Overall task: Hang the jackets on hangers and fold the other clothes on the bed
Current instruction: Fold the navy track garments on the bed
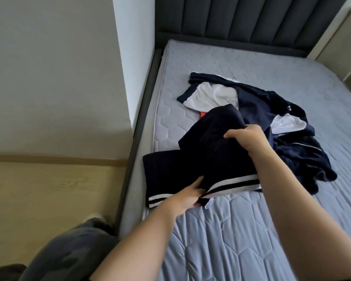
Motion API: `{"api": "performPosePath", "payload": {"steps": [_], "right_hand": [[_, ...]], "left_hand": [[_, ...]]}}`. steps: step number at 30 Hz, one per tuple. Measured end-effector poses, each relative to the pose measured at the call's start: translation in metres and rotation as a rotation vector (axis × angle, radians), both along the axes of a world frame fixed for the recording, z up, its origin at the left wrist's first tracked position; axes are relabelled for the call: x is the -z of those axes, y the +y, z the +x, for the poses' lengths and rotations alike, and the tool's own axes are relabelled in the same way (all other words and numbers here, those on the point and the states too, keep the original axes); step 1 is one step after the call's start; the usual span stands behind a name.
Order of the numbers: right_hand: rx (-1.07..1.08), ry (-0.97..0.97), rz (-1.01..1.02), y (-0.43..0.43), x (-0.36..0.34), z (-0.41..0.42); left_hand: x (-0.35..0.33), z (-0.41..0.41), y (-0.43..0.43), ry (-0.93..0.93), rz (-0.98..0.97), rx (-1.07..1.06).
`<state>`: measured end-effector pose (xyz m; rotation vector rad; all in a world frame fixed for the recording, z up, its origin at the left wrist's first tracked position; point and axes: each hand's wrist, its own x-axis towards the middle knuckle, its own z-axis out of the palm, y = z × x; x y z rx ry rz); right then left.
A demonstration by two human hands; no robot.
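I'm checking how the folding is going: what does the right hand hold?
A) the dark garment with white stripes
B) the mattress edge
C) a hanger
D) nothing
A: the right hand grips a bunched part of the dark striped garment, and the left hand pinches its striped hem.

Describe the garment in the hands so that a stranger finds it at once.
The grey quilted mattress carries a heap of navy clothes. The garment is the nearest piece, gripped by the left hand and right hand; it alone has broad white hem bands.
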<state>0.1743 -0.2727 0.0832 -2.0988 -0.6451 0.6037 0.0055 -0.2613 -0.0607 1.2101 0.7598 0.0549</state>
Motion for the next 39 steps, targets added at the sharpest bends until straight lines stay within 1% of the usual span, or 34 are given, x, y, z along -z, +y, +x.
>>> {"api": "performPosePath", "payload": {"steps": [1,3,5,6,9,12,14,18,20,23,25,28,30,32,34,35,39], "right_hand": [[-0.007,-0.070,-0.019,-0.001,-0.003,-0.001],[-0.033,-0.185,-0.073,-0.001,-0.006,-0.006],[-0.058,-0.226,-0.103,0.001,-0.004,-0.014],[-0.069,-0.218,-0.104,0.003,-0.002,-0.018],[-0.090,-0.150,-0.077,0.008,0.002,-0.030],[-0.122,-0.104,-0.051,0.014,0.006,-0.042],[-0.146,-0.064,-0.035,0.018,0.009,-0.051],[-0.192,0.007,-0.028,0.025,0.015,-0.070],[-0.203,0.046,-0.018,0.028,0.019,-0.079],[-0.245,0.168,0.036,0.030,0.025,-0.092],[-0.287,0.299,0.073,0.030,0.026,-0.101],[-0.342,0.550,0.122,0.026,0.025,-0.103],[-0.337,0.762,0.212,0.022,0.022,-0.096],[-0.310,0.935,0.353,0.016,0.019,-0.084],[-0.295,1.005,0.471,0.009,0.017,-0.070],[-0.278,1.019,0.496,0.005,0.017,-0.065],[-0.221,0.997,0.460,-0.002,0.016,-0.056]], "left_hand": [[-0.002,0.004,-0.004,-0.010,0.005,0.031],[-0.001,0.003,-0.004,0.014,0.089,0.051],[0.005,-0.007,0.004,0.054,0.157,-0.026],[0.007,-0.014,0.010,0.064,0.138,-0.082],[0.005,-0.030,0.029,0.018,0.033,-0.238],[-0.005,-0.032,0.040,-0.107,-0.144,-0.349],[-0.006,-0.033,0.042,-0.169,-0.269,-0.383],[0.001,-0.043,0.042,-0.172,-0.370,-0.414],[0.004,-0.049,0.042,-0.194,-0.467,-0.412],[0.004,-0.054,0.045,-0.299,-0.585,-0.403],[0.002,-0.057,0.046,-0.298,-0.597,-0.432],[0.000,-0.060,0.047,-0.256,-0.532,-0.513],[0.000,-0.063,0.051,-0.229,-0.482,-0.577],[0.003,-0.067,0.055,-0.312,-0.541,-0.516],[0.003,-0.069,0.055,-0.341,-0.590,-0.471],[0.003,-0.069,0.055,-0.345,-0.599,-0.460],[-0.001,-0.057,0.052,-0.355,-0.640,-0.452]]}}
